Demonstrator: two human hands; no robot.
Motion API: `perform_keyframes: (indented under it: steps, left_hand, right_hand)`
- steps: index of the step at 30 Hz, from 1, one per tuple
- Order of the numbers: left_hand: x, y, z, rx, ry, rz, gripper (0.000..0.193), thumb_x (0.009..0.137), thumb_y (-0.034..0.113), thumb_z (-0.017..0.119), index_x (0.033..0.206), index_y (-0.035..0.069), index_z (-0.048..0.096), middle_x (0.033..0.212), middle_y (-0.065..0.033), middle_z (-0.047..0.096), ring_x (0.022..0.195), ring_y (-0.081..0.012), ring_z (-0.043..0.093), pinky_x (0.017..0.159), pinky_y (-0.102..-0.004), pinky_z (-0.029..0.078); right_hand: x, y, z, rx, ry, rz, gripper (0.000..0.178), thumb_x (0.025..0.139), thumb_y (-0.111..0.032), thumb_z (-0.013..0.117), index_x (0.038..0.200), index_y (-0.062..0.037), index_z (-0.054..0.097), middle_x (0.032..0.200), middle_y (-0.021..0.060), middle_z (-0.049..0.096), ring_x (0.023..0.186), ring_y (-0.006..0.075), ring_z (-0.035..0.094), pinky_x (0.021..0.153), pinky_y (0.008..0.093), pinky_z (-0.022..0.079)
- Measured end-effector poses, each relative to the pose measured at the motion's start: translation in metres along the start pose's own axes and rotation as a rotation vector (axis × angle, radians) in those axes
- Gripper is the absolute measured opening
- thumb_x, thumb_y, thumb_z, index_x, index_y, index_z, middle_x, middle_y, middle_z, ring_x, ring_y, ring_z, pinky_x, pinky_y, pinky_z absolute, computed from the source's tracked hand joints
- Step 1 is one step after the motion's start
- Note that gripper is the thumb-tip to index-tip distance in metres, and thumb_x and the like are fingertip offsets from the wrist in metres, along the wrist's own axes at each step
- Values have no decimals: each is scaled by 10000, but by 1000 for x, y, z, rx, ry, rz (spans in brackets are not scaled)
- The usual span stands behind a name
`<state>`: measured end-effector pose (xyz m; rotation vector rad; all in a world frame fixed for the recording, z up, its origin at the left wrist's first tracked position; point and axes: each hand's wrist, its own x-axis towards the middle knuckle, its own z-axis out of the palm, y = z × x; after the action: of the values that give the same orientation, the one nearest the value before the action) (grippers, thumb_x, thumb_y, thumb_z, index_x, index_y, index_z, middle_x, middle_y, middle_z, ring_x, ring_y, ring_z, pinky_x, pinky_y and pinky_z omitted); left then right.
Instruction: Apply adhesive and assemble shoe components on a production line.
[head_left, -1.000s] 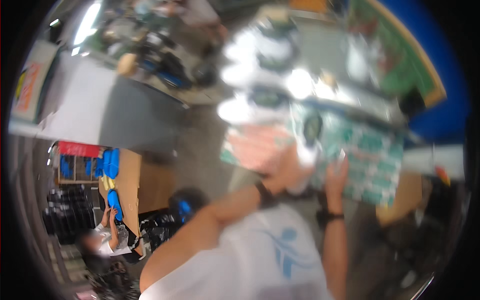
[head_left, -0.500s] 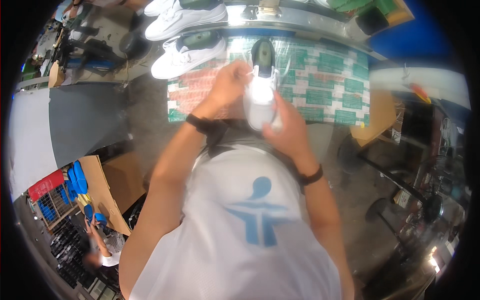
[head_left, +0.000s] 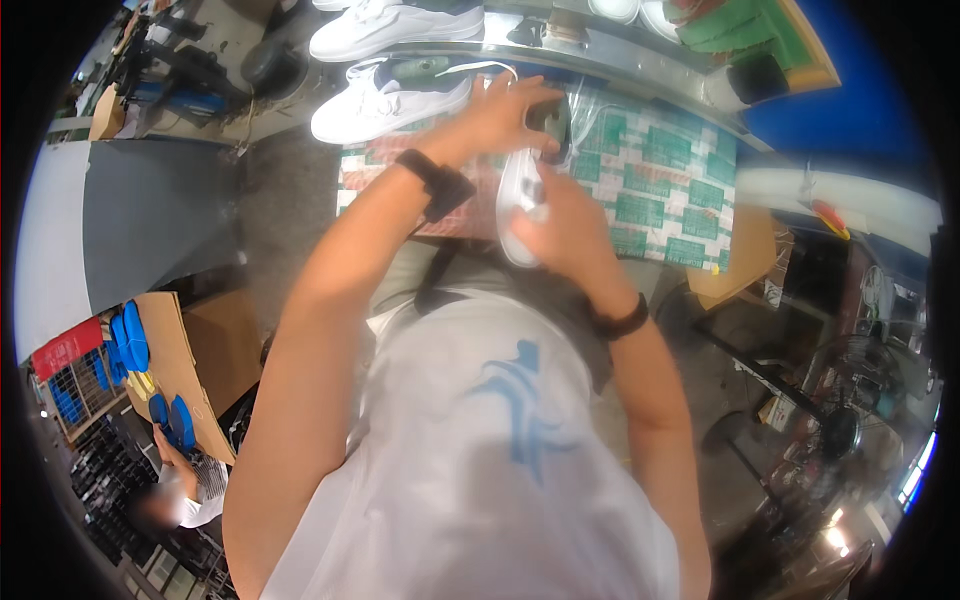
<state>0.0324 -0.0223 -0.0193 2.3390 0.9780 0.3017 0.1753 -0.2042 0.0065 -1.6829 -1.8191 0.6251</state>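
A white lace-up sneaker (head_left: 517, 190) with a dark green insole stands on the patterned board, toe toward me. My right hand (head_left: 568, 222) is closed around its front half from the right, thumb across the upper. Over the heel opening my left hand (head_left: 505, 118) bends its fingers, thumb and forefinger on either side of the opening. A white shoelace (head_left: 480, 66) arcs leftward from my left fingers; the exact grip on it is hidden. Just left stands another white sneaker (head_left: 385, 105), toe pointing left.
The board (head_left: 660, 190) is covered in green-and-white printed wrap. Behind it runs a metal ledge (head_left: 640, 70) with more white shoes (head_left: 395, 30). A grey panel (head_left: 160, 235) is at left; a black fan (head_left: 855, 390) stands at right. Another person (head_left: 190, 490) handles blue shoe parts at lower left.
My left hand has moved right, from the sneaker's lacing side to over its heel opening. The shoelace now loops out leftward. My right hand has shifted slightly along the upper.
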Motion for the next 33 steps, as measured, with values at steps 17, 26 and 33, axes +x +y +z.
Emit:
perform_keyframes:
  steps: [17, 26, 33]
  left_hand:
    - [-7, -4, 10, -294, -26, -16, 965, 905, 370, 924, 1691, 49, 466, 1747, -229, 452, 1606, -364, 456, 1309, -458, 397]
    - [1, 9, 23, -400, -8, -58, 895, 884, 366, 931, 1648, 91, 555, 1785, -260, 361, 1526, -374, 543, 1245, -456, 479]
    - [6, 2, 31, -329, 47, 12, 881, 872, 386, 938, 1629, 108, 583, 1761, -280, 394, 1557, -412, 508, 1252, -475, 474]
  right_hand:
    - [-53, 32, -10, 194, 83, 151, 718, 895, -288, 790, 1533, 2, 630, 1120, 184, 733, 1012, 375, 718, 939, 465, 573]
    - [-33, 19, -27, -165, 59, 33, 795, 864, -304, 819, 1515, 85, 580, 1048, 223, 713, 984, 413, 732, 862, 509, 596]
    - [-23, -11, -35, -355, -90, 115, 670, 877, -385, 795, 1278, 127, 633, 881, 259, 734, 789, 463, 759, 742, 539, 627]
